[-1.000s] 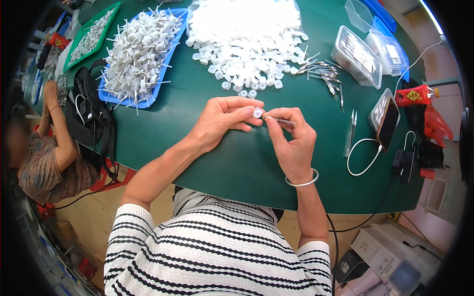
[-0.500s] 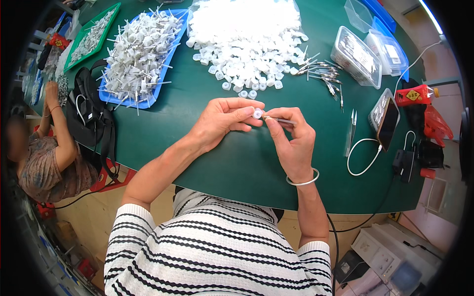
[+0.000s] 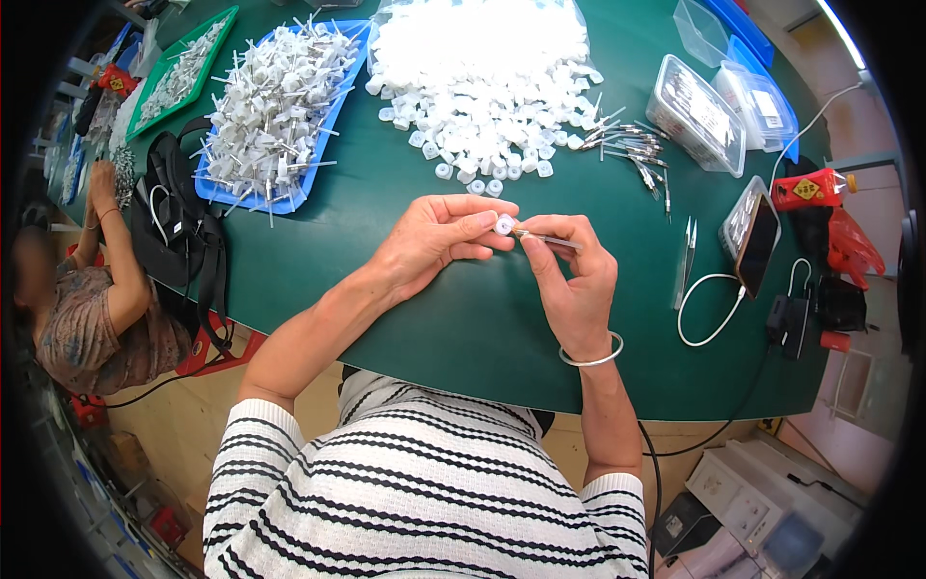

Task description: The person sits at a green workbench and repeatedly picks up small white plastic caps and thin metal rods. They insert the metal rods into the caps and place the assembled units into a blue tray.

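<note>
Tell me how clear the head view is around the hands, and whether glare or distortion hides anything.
Head view: the left hand pinching the small white cap and the right hand holding the thin metal pin are sharp and evenly lit; the white cap pile is overexposed, losing detail; the green table edge bows from fisheye; black vignette fills the corners.

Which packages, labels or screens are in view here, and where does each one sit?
Clear lidded boxes, far right of the table: rectangular, with white labels.
Phone, right edge: dark screen, tilted, white cable nearby.
Red object, beside the phone: yellow diamond label.
Clear bag, far centre: white caps spilling out.
</note>
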Demonstrator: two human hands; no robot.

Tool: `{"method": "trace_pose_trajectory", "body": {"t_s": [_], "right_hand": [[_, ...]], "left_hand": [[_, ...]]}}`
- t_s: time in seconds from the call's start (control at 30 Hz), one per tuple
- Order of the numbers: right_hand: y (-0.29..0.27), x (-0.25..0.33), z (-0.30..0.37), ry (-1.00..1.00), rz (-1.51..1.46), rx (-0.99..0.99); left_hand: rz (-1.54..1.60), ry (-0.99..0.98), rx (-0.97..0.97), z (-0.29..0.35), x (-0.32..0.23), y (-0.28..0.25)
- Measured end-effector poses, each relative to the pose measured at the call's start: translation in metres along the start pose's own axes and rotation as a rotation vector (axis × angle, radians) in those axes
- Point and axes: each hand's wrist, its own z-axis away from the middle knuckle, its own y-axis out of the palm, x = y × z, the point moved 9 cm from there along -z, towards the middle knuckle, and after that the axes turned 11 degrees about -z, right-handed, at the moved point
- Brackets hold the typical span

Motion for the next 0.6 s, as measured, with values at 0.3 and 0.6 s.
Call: {"method": "trace_pose_trajectory", "body": {"t_s": [0.3, 0.6], "right_hand": [[0.001, 0.001, 0.0, -0.03, 0.007, 0.006], [0.002, 0.007, -0.001, -0.111, 0.106, 0.035]], "left_hand": [[-0.081, 0.047, -0.002, 0.001, -0.005, 0.002], [-0.207, 0.132, -0.014, 0.003, -0.011, 0.002]]}}
